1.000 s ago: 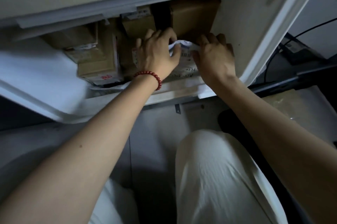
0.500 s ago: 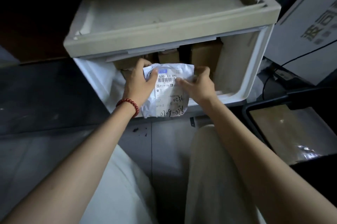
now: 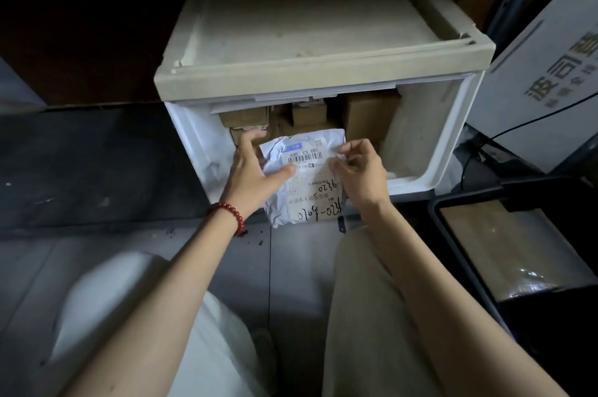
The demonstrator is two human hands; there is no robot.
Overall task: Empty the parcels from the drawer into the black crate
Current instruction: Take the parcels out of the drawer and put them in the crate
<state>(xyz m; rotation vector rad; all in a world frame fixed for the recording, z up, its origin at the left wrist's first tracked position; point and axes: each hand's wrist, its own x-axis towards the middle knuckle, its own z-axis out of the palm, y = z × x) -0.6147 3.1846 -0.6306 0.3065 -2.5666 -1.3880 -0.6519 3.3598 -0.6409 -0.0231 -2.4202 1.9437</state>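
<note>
Step in hand: lifting one parcel out of the drawer [image 3: 453, 144]

- Drawer is pulled out of its cream unit [image 3: 323, 40]. Brown boxes [image 3: 369, 118] are packed along its back edge, so the job looks barely begun
- The mailer [image 3: 310, 199], white and crumpled with its label facing up, is held at the drawer's front edge. Its top is over the inside and its lower part hangs past the front rim, off the boxes
- Left hand [image 3: 255, 170]: thumb is laid across the label and the fingers reach round the mailer's left edge. It's a wide, loose clamp, not a fist. Red bracelet [image 3: 226, 214] on that wrist
- Right hand [image 3: 362, 173]: fingers are curled, pinching the mailer's right edge near its top corner
- Crate [image 3: 485, 194] sits on the floor just beside the drawer's right front corner. Something flat, brown and glossy [image 3: 504, 251] already lies in it. I can't tell what it is

Next move, as I judge it:
- Carry the mailer right, clear of the drawer's right wall, then over the crate's near rim, and let go
- The bag is soft and will sag, so one hand could probably do it, leaving the other free for the boxes
- The boxes sit tight under the unit's overhang and will likely need to be slid forward before they are lifted
</note>
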